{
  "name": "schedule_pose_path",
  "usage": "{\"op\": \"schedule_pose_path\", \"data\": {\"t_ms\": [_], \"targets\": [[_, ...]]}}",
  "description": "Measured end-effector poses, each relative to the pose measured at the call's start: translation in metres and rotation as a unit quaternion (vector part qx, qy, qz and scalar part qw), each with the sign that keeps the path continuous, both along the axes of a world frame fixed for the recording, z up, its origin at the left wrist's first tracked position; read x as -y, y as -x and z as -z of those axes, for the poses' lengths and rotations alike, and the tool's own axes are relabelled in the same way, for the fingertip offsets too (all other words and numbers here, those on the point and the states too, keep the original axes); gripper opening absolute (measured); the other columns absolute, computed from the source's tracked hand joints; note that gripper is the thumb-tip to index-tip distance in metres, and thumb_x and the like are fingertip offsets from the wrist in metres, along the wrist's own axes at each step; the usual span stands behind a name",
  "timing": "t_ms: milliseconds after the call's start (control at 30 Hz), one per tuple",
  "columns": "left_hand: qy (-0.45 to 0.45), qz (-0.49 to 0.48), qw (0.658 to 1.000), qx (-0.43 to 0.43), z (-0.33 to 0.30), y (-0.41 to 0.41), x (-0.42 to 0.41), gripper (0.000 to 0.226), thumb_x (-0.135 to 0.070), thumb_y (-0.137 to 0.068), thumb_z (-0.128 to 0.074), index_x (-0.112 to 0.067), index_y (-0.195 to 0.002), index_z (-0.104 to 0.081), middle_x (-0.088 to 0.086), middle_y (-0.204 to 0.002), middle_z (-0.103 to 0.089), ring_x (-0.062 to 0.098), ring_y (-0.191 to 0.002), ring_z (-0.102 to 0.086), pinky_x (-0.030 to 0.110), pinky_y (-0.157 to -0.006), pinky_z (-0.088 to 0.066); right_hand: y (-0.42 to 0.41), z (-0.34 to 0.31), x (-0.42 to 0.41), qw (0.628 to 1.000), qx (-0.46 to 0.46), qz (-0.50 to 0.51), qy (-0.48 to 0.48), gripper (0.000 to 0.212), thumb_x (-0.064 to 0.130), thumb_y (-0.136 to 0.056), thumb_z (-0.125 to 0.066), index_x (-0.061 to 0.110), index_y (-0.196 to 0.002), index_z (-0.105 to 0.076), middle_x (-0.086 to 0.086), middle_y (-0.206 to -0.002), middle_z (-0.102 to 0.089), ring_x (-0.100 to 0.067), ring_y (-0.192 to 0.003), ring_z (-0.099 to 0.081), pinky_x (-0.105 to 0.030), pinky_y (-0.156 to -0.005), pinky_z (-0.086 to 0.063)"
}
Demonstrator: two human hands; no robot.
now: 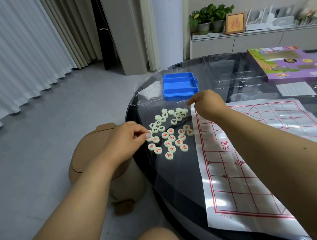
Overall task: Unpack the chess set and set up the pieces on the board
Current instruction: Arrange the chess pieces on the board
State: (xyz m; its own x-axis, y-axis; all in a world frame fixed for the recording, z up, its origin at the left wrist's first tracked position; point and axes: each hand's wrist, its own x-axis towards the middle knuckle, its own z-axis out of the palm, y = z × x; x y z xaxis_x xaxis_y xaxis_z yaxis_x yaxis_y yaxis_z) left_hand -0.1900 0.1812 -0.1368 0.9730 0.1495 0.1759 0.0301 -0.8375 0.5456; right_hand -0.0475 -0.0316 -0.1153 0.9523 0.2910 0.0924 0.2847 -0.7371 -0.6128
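My left hand (126, 140) has its fingers curled, fingertips pinching a piece at the left edge of the loose chess pieces (170, 133) on the dark table (176, 183). My right hand (207, 105) is curled at the board sheet's (248, 151) far-left corner; whether it grips it I cannot tell. Pieces lie between both hands. Sheet's near edge reads "3.0cm". Blue tray (179, 86) sits farther off.
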Motion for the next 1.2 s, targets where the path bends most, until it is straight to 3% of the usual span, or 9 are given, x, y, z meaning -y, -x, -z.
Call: {"op": "schedule_pose_path", "data": {"t_ms": [100, 233, 367, 500, 633, 833, 1000, 1200], "targets": [[-0.03, 0.0, 0.999, 0.013, -0.006, -0.02, -0.002, 0.013, -0.025, -0.091, -0.063, -0.027, -0.097, -0.074, -0.01, -0.092, -0.059, 0.004, -0.084, -0.054, 0.013, -0.071, -0.038, -0.005, 0.006, -0.001, 0.998, 0.003, -0.024, 0.058, 0.042, 0.0, -0.092, -0.04, 0.023, -0.114, -0.068, -0.004, -0.124, -0.061, -0.015, -0.085, -0.052, -0.027, -0.074, -0.044], [-0.063, 0.007, 0.998, 0.002, -0.011, -0.055, 0.002, 0.016, -0.025, -0.092, -0.061, -0.024, -0.101, -0.074, -0.009, -0.091, -0.057, 0.009, -0.091, -0.051, 0.022, -0.079, -0.038, -0.014, 0.018, -0.007, 0.993, 0.015, -0.052, 0.105, 0.043, 0.0, -0.088, -0.043, 0.025, -0.114, -0.067, -0.002, -0.12, -0.062, -0.014, -0.089, -0.051, -0.026, -0.074, -0.044], [-0.06, -0.013, 0.996, -0.068, -0.015, -0.09, 0.007, 0.02, -0.022, -0.086, -0.071, -0.021, -0.105, -0.072, -0.006, -0.097, -0.066, 0.01, -0.088, -0.057, 0.022, -0.08, -0.041, -0.03, 0.02, -0.01, 0.985, 0.051, -0.062, 0.155, 0.041, 0.003, -0.088, -0.047, 0.026, -0.115, -0.067, -0.004, -0.118, -0.063, -0.023, -0.104, -0.057, -0.036, -0.09, -0.051], [-0.052, 0.016, 0.987, -0.149, -0.018, -0.112, -0.001, 0.019, -0.018, -0.08, -0.077, -0.021, -0.099, -0.073, -0.008, -0.093, -0.067, 0.01, -0.091, -0.061, 0.02, -0.078, -0.042, -0.04, 0.018, -0.012, 0.975, 0.063, -0.086, 0.196, 0.037, 0.005, -0.086, -0.053, 0.029, -0.11, -0.069, -0.002, -0.113, -0.065, -0.022, -0.1, -0.058, -0.039, -0.089, -0.053], [-0.024, 0.061, 0.982, -0.178, -0.024, -0.118, -0.012, 0.017, -0.016, -0.077, -0.079, -0.022, -0.093, -0.075, -0.011, -0.088, -0.069, 0.005, -0.085, -0.062, 0.018, -0.076, -0.044, -0.044, 0.019, -0.014, 0.969, 0.068, -0.116, 0.205, 0.026, 0.015, -0.086, -0.063, 0.027, -0.108, -0.07, 0.001, -0.108, -0.067, -0.019, -0.096, -0.059, -0.036, -0.088, -0.053], [-0.039, 0.082, 0.983, -0.157, -0.018, -0.116, -0.017, 0.021, -0.011, -0.076, -0.079, -0.017, -0.095, -0.073, -0.006, -0.087, -0.07, 0.005, -0.08, -0.061, 0.013, -0.071, -0.044, -0.043, 0.018, -0.014, 0.969, 0.077, -0.127, 0.198, 0.023, 0.021, -0.087, -0.064, 0.021, -0.11, -0.069, -0.002, -0.107, -0.066, -0.02, -0.096, -0.058, -0.034, -0.089, -0.051], [-0.053, 0.061, 0.989, -0.122, -0.013, -0.114, -0.018, 0.012, -0.027, -0.088, -0.068, -0.021, -0.097, -0.073, -0.01, -0.09, -0.068, 0.005, -0.085, -0.06, 0.02, -0.075, -0.042, -0.042, 0.022, -0.019, 0.964, 0.102, -0.127, 0.212, 0.023, 0.022, -0.094, -0.05, 0.015, -0.099, -0.071, -0.006, -0.096, -0.065, -0.024, -0.09, -0.057, -0.039, -0.082, -0.051], [-0.062, 0.04, 0.989, -0.125, -0.01, -0.116, -0.019, 0.013, -0.023, -0.092, -0.061, -0.018, -0.097, -0.072, -0.007, -0.08, -0.067, 0.009, -0.077, -0.061, 0.024, -0.073, -0.045, -0.04, 0.023, -0.021, 0.971, 0.07, -0.117, 0.195, 0.023, 0.016, -0.092, -0.05, 0.011, -0.093, -0.072, -0.009, -0.092, -0.067, -0.025, -0.087, -0.059, -0.033, -0.074, -0.05]]}}
